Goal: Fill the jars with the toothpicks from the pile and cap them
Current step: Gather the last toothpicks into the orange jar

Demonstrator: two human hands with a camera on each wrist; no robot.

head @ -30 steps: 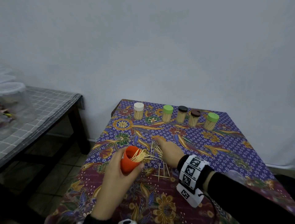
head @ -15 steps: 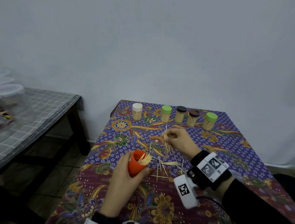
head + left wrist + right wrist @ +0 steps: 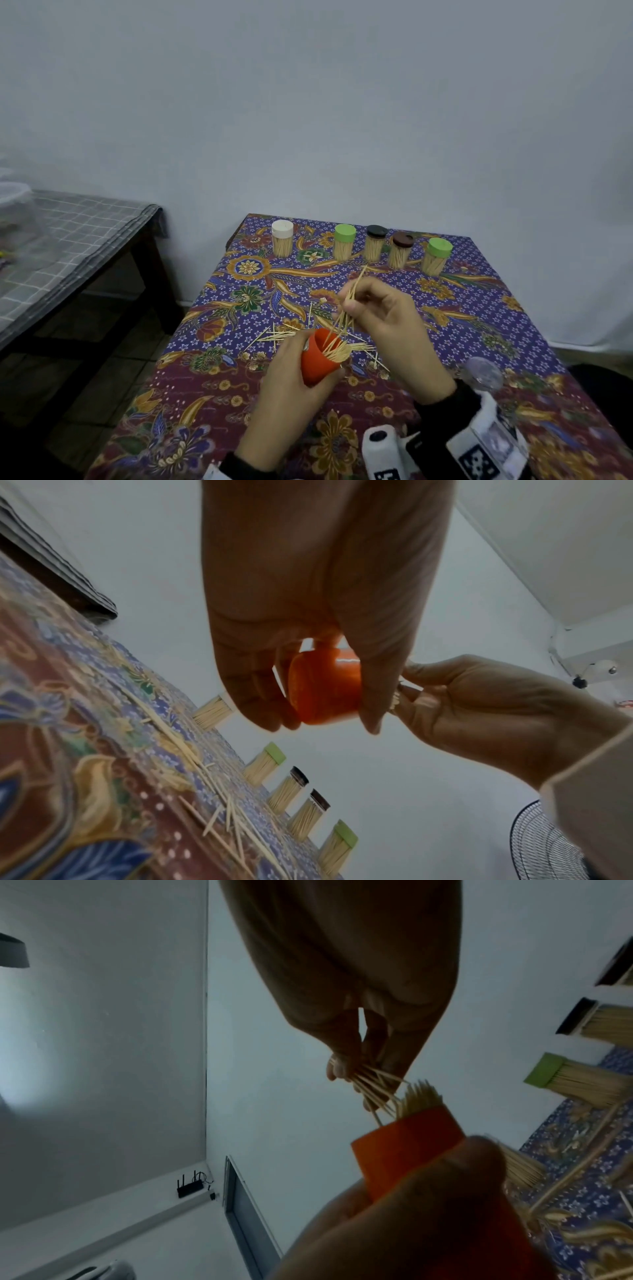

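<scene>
My left hand [image 3: 294, 383] grips an orange jar [image 3: 317, 359], tilted, partly filled with toothpicks [image 3: 339, 353]. In the left wrist view the orange jar [image 3: 323, 688] sits between thumb and fingers. My right hand [image 3: 383, 318] pinches a small bunch of toothpicks [image 3: 346, 308] just above the jar's mouth, their lower tips entering it. The right wrist view shows this bunch [image 3: 371, 1088] meeting the orange jar [image 3: 407, 1148]. Loose toothpicks [image 3: 281, 334] lie scattered on the patterned cloth around the jar.
Several capped, filled jars stand in a row at the table's far edge: white [image 3: 282, 240], green [image 3: 344, 241], black [image 3: 375, 241], brown [image 3: 400, 250], green [image 3: 436, 255]. A clear cap-like object [image 3: 483, 373] lies right of my wrist. A grey checked table [image 3: 68, 233] stands left.
My right hand lifted a bunch of toothpicks off the pile and brought it back toward me to the jar's mouth. My left hand kept hold of the orange jar.
</scene>
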